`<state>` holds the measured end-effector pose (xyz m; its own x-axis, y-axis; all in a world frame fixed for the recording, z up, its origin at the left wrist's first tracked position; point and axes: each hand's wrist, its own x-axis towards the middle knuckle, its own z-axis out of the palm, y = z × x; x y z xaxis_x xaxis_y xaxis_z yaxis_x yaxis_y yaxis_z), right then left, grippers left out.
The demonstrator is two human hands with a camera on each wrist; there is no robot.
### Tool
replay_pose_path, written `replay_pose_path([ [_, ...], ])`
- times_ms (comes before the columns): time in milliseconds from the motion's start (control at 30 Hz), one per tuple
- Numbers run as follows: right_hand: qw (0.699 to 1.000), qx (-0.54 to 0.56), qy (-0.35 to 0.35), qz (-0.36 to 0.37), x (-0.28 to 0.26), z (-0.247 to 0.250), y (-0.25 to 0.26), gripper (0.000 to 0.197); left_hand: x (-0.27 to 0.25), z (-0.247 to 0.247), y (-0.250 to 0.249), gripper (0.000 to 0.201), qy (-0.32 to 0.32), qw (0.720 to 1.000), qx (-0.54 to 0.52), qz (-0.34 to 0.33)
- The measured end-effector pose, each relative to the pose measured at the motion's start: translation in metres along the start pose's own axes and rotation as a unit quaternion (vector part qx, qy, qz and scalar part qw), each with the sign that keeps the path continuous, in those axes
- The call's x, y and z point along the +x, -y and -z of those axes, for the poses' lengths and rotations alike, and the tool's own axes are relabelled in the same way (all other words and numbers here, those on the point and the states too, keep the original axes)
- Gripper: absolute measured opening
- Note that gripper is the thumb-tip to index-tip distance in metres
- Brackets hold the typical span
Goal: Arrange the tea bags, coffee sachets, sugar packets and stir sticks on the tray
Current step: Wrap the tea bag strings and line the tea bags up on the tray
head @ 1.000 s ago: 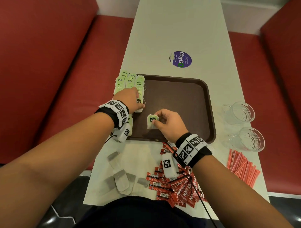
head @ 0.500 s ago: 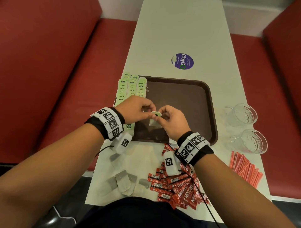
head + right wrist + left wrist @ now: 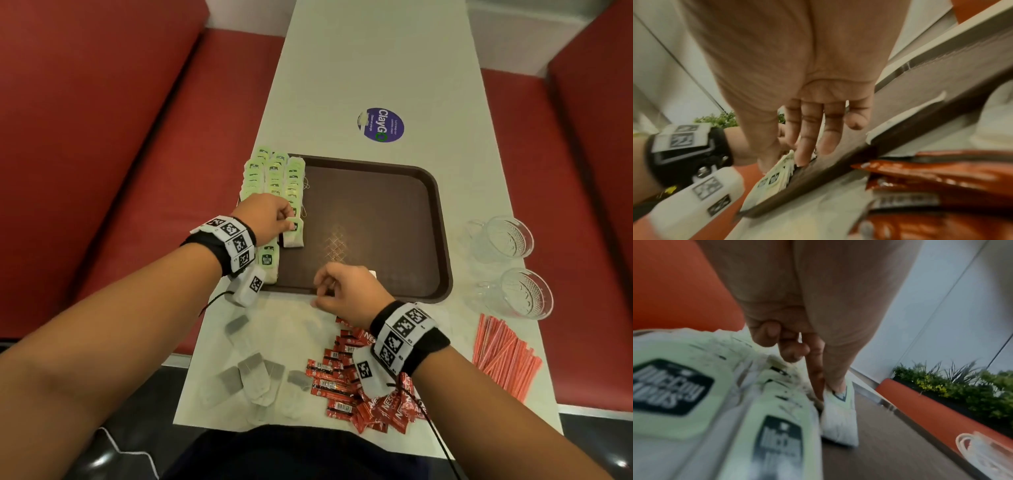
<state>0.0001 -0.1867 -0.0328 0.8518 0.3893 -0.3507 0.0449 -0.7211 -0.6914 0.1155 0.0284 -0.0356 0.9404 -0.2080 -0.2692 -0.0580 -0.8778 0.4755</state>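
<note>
A brown tray (image 3: pixel 376 212) lies mid-table, with rows of green-tagged tea bags (image 3: pixel 274 178) lined along its left side. My left hand (image 3: pixel 287 222) pinches one tea bag (image 3: pixel 294 238) by its tag at the near end of the inner row; in the left wrist view thumb and forefinger of that hand (image 3: pixel 830 386) hold the bag (image 3: pixel 840 418), which touches the tray floor (image 3: pixel 900 443). My right hand (image 3: pixel 320 291) hovers over the tray's near rim, fingers relaxed and holding nothing, as the right wrist view (image 3: pixel 813 146) confirms.
Loose grey tea bags (image 3: pixel 253 377) and a heap of red coffee sachets (image 3: pixel 346 383) lie by the table's near edge. Red stir sticks (image 3: pixel 503 356) are at the right, behind them two glass cups (image 3: pixel 507 236) (image 3: pixel 524 294). Red benches flank the table.
Both hands met on a tea bag over the tray's near part. The left hand has since carried it left to the row, and the right hand has drawn back empty to the near rim.
</note>
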Motion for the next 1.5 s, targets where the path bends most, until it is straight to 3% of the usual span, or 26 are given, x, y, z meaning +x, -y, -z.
replay_pose_path([
  [133, 0.998, -0.051, 0.020, 0.032, -0.011, -0.006, 0.001, 0.029, 0.015, 0.005, 0.000, 0.018, -0.022, 0.998, 0.053, 0.025],
  [267, 0.993, -0.101, 0.042, 0.039, -0.023, -0.015, 0.006, 0.033, 0.018, -0.002, -0.011, 0.029, -0.053, 0.993, 0.103, 0.001],
  [433, 0.975, -0.193, 0.099, 0.057, -0.042, -0.031, 0.018, 0.040, 0.006, -0.021, -0.029, 0.040, -0.013, 0.983, 0.182, -0.004],
  [533, 0.953, -0.262, 0.132, 0.077, -0.057, -0.046, 0.024, 0.049, -0.002, -0.019, -0.026, 0.038, -0.009, 0.985, 0.172, 0.002],
  [667, 0.923, -0.338, 0.156, 0.094, -0.071, -0.069, 0.027, 0.057, -0.038, -0.008, -0.025, 0.025, -0.040, 0.992, 0.109, -0.048],
  [767, 0.916, -0.363, 0.140, 0.103, -0.071, -0.081, 0.028, 0.060, -0.083, -0.002, -0.024, 0.012, 0.013, 0.992, 0.082, -0.097],
  [900, 0.917, -0.362, 0.133, 0.102, -0.066, -0.086, 0.031, 0.053, -0.144, -0.007, -0.006, 0.007, 0.109, 0.974, 0.126, -0.152],
  [1100, 0.921, -0.358, 0.129, 0.081, -0.056, -0.084, 0.034, 0.029, -0.202, -0.034, 0.023, 0.022, 0.225, 0.954, 0.142, -0.139],
  [1267, 0.944, -0.305, 0.113, 0.045, -0.054, -0.074, 0.041, 0.020, -0.214, -0.046, 0.032, 0.036, 0.204, 0.947, 0.167, -0.185],
  [1500, 0.976, -0.206, 0.070, 0.002, -0.049, -0.056, 0.046, 0.021, -0.210, -0.054, 0.039, 0.025, 0.115, 0.960, 0.152, -0.206],
])
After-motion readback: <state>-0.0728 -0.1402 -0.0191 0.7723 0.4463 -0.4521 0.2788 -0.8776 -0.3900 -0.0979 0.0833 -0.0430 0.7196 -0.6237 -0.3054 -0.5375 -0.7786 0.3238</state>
